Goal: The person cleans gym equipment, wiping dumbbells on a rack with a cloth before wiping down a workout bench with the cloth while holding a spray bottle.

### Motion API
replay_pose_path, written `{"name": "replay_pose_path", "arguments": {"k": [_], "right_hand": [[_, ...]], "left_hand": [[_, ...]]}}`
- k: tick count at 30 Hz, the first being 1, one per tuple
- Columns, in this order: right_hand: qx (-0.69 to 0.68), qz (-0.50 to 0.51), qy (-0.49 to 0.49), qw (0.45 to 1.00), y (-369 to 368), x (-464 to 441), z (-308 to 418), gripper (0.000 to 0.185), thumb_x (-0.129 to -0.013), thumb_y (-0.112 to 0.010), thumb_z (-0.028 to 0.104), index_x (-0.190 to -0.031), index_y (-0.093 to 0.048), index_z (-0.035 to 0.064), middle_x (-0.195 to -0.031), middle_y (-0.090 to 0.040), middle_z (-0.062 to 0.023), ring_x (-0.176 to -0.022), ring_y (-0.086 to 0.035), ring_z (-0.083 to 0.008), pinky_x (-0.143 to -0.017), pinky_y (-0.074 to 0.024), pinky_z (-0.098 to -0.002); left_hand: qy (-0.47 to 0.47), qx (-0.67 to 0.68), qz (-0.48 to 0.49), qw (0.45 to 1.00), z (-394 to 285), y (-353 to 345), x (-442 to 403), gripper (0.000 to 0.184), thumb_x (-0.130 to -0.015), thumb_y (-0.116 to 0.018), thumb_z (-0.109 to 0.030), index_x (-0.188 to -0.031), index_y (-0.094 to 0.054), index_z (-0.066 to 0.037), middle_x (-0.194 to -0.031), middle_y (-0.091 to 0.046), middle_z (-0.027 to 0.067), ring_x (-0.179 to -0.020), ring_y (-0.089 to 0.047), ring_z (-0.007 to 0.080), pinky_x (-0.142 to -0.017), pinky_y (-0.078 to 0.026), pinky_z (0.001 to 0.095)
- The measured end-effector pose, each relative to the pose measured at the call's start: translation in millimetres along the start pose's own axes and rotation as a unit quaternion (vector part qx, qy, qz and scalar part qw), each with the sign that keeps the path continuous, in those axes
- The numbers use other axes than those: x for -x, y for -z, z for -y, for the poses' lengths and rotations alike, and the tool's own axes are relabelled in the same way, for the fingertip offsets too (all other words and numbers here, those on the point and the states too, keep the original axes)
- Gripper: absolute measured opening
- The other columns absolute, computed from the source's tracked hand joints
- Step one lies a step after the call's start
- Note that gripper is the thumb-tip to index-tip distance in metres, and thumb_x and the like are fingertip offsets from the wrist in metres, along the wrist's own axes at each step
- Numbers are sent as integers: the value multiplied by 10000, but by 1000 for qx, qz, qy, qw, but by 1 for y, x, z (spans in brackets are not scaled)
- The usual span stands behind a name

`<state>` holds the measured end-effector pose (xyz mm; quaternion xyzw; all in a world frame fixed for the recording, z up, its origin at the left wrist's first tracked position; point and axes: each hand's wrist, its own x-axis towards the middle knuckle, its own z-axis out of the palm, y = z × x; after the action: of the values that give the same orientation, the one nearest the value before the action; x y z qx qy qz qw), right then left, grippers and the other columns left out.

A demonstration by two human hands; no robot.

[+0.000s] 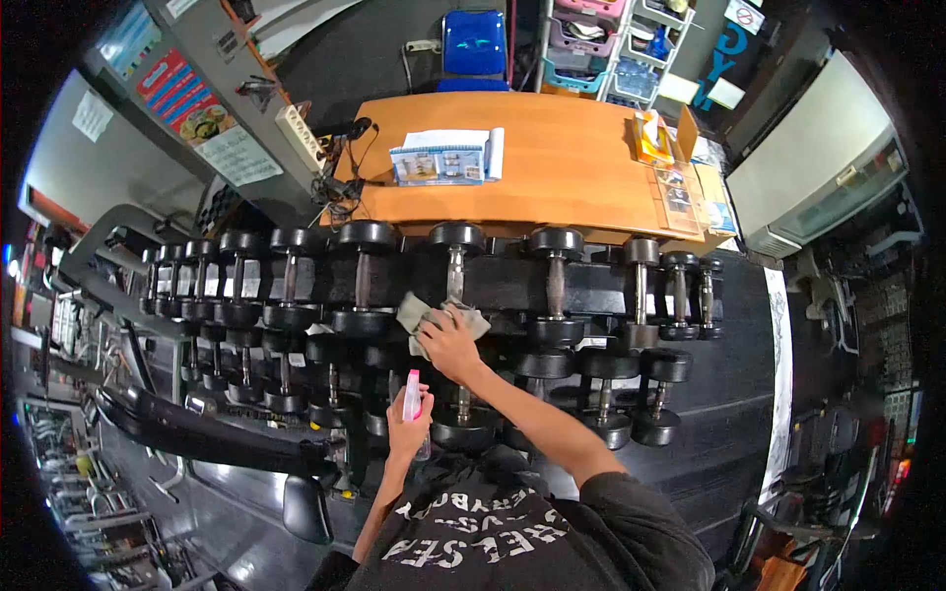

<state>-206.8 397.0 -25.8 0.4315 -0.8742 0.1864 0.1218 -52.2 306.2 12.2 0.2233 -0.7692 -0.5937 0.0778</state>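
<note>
Grey-green cloth (414,311) under the right hand (448,343), dead centre of the frame, fingers half spread and curled over it, right at the near end of a dumbbell (455,266) in the upper row. Left hand (406,426) just below, wrapped snugly round a pink-topped spray bottle (413,396); exact finger placement on the squeeze part impossible to tell. Cloth probably soft and floppy, fine to grab anywhere. Bottle likely light, maybe slippery if wet, best held just under the top. Dumbbell surely heavy and rigid: best gripped mid-handle, possibly slick on that shiny metal.

Matt cloth (412,311), plastic spray bottle (412,392), shiny metal dumbbell handle (455,271)
</note>
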Motion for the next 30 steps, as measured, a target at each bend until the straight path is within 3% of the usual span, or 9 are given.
{"name": "replay_pose_path", "arguments": {"k": [9,12,14,20,23,25,26,28,30], "right_hand": [[280,364,162,874,-48,-53,40,284,-908,-529,217,-1133,-697,169,-1150,-671,-47,-1159,-566,-263,-1040,-329,-520],[221,405,73,884,-57,-69,44,271,-902,-546,218,-1116,-703,164,-1134,-674,-33,-1163,-564,-255,-1030,-347,-499],[176,387,35,904,-39,-75,37,245,-881,-566,204,-1070,-716,161,-1087,-682,-24,-1130,-572,-242,-983,-377,-491],[0,85,139,987,5,-7,-26,289,-754,-673,191,-1040,-683,146,-1123,-643,-52,-1098,-564,-235,-967,-418,-434],[-83,-89,48,991,10,36,-34,298,-733,-689,130,-1031,-673,123,-1174,-624,-76,-1175,-542,-253,-987,-429,-414],[-185,-209,-203,939,-9,67,-33,341,-760,-663,95,-1099,-630,89,-1097,-651,-124,-1169,-557,-293,-960,-441,-399],[-180,-209,-209,938,-15,75,-25,341,-760,-663,95,-1099,-630,89,-1097,-651,-124,-1169,-557,-293,-960,-441,-399],[-350,-199,-514,757,-30,89,-7,265,-823,-623,78,-1082,-626,22,-1011,-684,-161,-985,-658,-297,-863,-488,-374],[-327,-153,-556,749,-74,116,-8,248,-858,-598,105,-1091,-626,24,-979,-695,-152,-925,-672,-247,-786,-496,-343]], "left_hand": [[15,43,-60,997,5,0,5,163,-864,-666,-90,-1008,-621,-28,-722,-613,24,-500,-554,80,-467,-438,249],[-160,-65,-104,980,16,5,-1,162,-863,-668,-82,-1010,-622,-29,-719,-611,23,-497,-551,78,-463,-439,243],[14,52,-58,997,14,7,-1,155,-866,-668,-86,-1003,-622,-30,-711,-606,25,-491,-546,74,-459,-434,242],[11,44,5,999,10,20,-21,147,-872,-664,-102,-990,-620,-27,-693,-598,19,-483,-540,69,-456,-432,243],[-26,44,21,998,10,24,-37,151,-876,-660,-113,-994,-620,-28,-664,-590,16,-485,-541,72,-457,-427,244],[-29,48,35,998,7,26,-48,149,-877,-657,-115,-994,-621,-30,-652,-587,16,-485,-541,73,-458,-426,244],[-31,49,45,997,6,27,-53,148,-878,-655,-118,-994,-621,-32,-641,-585,15,-485,-541,74,-460,-425,244],[-40,45,76,995,5,27,-64,149,-879,-653,-117,-998,-622,-34,-649,-589,17,-489,-542,74,-461,-425,244],[-51,40,108,992,3,27,-74,150,-879,-651,-117,-1002,-622,-36,-656,-593,18,-492,-543,74,-462,-425,243]]}}
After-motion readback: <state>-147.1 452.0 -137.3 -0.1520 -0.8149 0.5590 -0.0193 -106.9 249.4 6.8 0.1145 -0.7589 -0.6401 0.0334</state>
